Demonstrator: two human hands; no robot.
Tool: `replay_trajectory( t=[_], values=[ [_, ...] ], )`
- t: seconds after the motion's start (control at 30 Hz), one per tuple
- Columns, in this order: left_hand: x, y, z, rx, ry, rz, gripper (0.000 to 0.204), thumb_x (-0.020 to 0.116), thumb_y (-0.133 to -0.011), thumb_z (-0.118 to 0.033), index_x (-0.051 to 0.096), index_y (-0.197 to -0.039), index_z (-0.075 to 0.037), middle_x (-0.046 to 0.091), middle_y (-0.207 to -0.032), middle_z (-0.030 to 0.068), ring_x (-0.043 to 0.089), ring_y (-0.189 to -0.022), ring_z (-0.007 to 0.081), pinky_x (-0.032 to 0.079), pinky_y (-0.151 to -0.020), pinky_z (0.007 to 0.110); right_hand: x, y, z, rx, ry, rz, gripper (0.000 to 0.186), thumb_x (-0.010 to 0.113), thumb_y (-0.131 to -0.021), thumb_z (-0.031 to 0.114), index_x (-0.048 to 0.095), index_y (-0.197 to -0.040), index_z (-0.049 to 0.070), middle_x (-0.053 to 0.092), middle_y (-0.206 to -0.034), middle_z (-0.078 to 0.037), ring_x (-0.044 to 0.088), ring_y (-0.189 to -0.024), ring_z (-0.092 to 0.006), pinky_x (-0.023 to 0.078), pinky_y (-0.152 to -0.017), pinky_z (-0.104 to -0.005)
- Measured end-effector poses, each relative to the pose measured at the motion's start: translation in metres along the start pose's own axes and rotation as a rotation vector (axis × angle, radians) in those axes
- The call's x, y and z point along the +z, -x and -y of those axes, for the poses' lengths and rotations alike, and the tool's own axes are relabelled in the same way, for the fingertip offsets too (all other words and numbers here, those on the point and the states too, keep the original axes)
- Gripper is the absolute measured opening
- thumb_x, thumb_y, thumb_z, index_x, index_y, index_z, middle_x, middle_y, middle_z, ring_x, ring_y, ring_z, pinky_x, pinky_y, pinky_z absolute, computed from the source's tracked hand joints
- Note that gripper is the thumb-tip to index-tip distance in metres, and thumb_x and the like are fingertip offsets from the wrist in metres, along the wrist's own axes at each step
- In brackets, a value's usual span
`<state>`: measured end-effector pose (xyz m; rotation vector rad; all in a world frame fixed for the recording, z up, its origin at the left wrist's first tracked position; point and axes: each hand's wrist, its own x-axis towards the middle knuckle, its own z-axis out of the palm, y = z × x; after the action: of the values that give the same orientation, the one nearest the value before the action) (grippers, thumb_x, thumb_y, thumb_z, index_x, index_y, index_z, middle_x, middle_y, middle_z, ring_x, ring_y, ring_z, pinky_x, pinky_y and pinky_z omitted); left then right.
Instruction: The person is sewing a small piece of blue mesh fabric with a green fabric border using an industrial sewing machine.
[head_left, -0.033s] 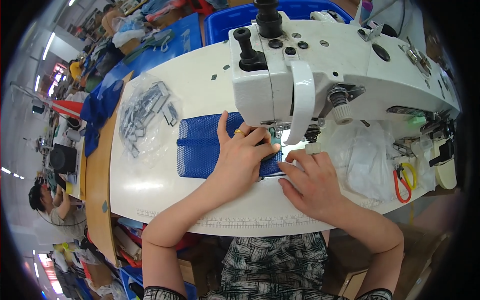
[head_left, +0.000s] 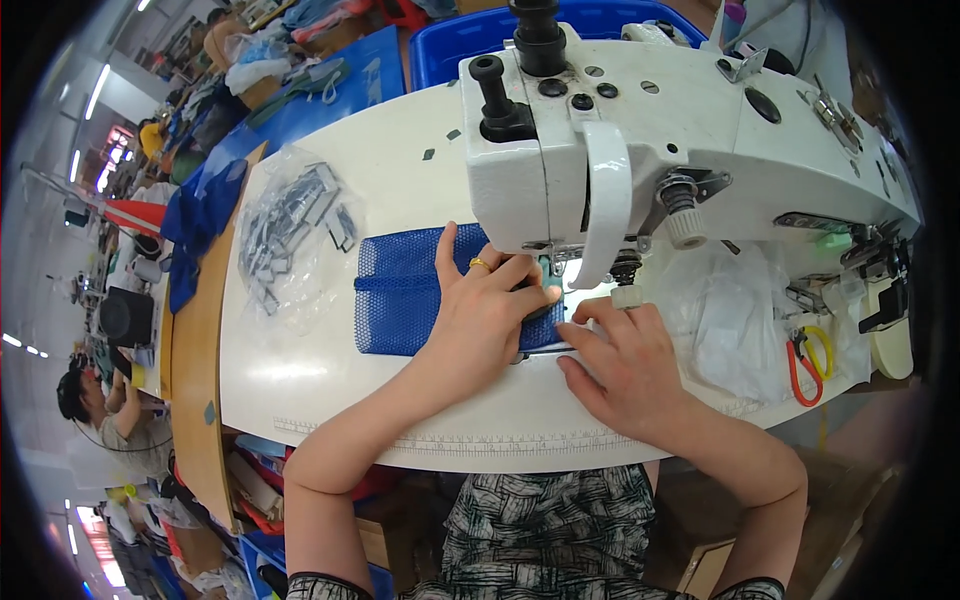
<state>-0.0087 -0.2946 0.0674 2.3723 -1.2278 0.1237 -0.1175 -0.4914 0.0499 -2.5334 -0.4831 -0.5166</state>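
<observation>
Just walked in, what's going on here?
Someone is working at a white sewing machine with blue mesh fabric lying flat on the pale table. The left hand rests on the fabric, fingers reaching in by the machine's head. The right hand is at the fabric's right edge; whether its fingertips touch is hard to tell. A plastic bag of small pieces lies to the left, scissors to the right.
</observation>
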Motion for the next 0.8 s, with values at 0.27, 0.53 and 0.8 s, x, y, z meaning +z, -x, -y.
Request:
replay_trajectory(
  t=[0.27, 0.53, 0.8],
  values=[
    [0.007, 0.001, 0.011, 0.016, -0.041, -0.056, 0.039, 0.066, -0.081, 0.006, 0.083, -0.109, -0.015, 0.067, -0.111, 0.0039, 0.060, -0.118, 0.0248, 0.002, -0.120, 0.076, 0.003, -0.002, -0.002, 0.032, 0.061, 0.022, 0.046, 0.076, -0.085, 0.025, 0.067, -0.126, 0.005, 0.064, -0.109, -0.011, 0.055, -0.106, -0.0339, 0.045, -0.086, -0.0460],
    [0.009, 0.002, 0.010, -0.020, -0.045, -0.028, 0.041, 0.067, -0.081, 0.006, 0.084, -0.110, -0.018, 0.067, -0.113, 0.0034, 0.061, -0.113, 0.0247, -0.001, -0.121, 0.075, 0.003, -0.002, -0.005, 0.039, 0.058, 0.073, 0.048, 0.073, -0.089, 0.028, 0.065, -0.130, 0.004, 0.062, -0.109, -0.017, 0.054, -0.109, -0.0377, 0.044, -0.090, -0.0487],
    [0.009, 0.000, 0.017, -0.041, 0.054, -0.040, 0.037, 0.066, -0.082, 0.006, 0.083, -0.107, -0.017, 0.068, -0.115, 0.0028, 0.060, -0.119, 0.0245, 0.000, -0.122, 0.073, 0.002, -0.004, -0.007, 0.023, 0.066, 0.083, 0.048, 0.071, -0.092, 0.031, 0.065, -0.132, 0.005, 0.062, -0.108, -0.019, 0.054, -0.110, -0.0391, 0.044, -0.090, -0.0495]
  ],
)
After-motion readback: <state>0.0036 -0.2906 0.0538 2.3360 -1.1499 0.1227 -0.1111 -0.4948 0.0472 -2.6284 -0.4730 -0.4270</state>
